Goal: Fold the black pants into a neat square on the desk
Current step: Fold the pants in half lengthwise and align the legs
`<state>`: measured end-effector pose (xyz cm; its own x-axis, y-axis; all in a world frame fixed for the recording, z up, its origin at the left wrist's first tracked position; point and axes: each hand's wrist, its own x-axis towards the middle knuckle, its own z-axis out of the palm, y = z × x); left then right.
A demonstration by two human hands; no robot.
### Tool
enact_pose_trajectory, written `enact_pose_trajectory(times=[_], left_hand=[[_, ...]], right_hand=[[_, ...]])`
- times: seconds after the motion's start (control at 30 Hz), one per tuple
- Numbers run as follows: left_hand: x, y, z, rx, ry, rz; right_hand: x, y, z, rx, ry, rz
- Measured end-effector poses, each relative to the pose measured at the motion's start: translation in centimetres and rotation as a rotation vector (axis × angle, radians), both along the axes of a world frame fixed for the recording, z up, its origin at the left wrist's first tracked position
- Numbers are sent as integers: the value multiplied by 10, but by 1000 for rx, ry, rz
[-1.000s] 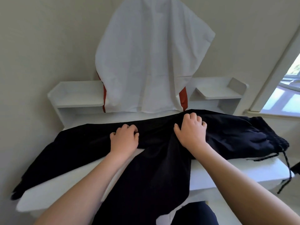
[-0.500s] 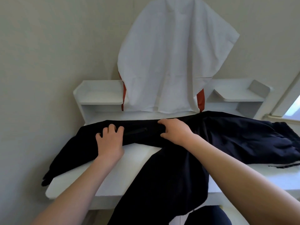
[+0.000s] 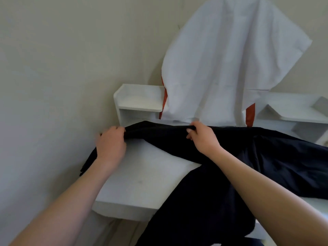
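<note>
Hands both grip the black pants [image 3: 266,157]. The left hand [image 3: 111,144] has its fingers curled round one leg near the back left corner of the bench [image 3: 142,176]. The right hand [image 3: 204,137] pinches the upper edge of the same leg between thumb and curled fingers, a little further right. The cloth runs in a raised ridge between the two hands. Below the left hand, the end of that leg hangs off the left edge of the bench. The other leg drapes over the front edge, under the right forearm, and the rest of the pants lies spread across the right part of the bench. Behind stand a white shelf [image 3: 140,98] on the left and another shelf [image 3: 292,112] on the right, with a white cloth [image 3: 230,59] hanging between them over something orange-red [image 3: 250,114].
</note>
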<state>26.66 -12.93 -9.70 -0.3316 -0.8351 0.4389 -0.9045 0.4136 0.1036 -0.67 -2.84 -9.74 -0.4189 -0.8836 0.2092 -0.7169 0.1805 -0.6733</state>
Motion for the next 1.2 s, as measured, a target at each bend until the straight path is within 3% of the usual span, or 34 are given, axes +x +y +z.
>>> enact_pose_trajectory(times=[0.1,0.17,0.23,0.33,0.43,0.67,0.73,0.93,1.2], left_hand=[[3,-9,11,5,137,-22],[0,-15,23,1,186,-28],[-5,-21,39,17,176,-16],[-11,-32,66,37,84,0],[-18,-38,88,-2,-15,7],[-30,-40,112,-9,-134,10],[-29,-44,110,-15,-168,27],[-18,-66,96,52,-259,76],[-11,-62,37,-33,-411,91]], right_hand=[[7,2,-2,-157,-96,-36],[20,7,-2,-263,21,11],[35,9,-1,-276,195,189],[59,-1,-4,-19,472,471],[79,-16,-17,270,649,486],[102,-37,-24,333,755,359],[101,-37,-21,317,698,417],[89,-26,-12,342,258,674],[85,-19,-12,458,48,706]])
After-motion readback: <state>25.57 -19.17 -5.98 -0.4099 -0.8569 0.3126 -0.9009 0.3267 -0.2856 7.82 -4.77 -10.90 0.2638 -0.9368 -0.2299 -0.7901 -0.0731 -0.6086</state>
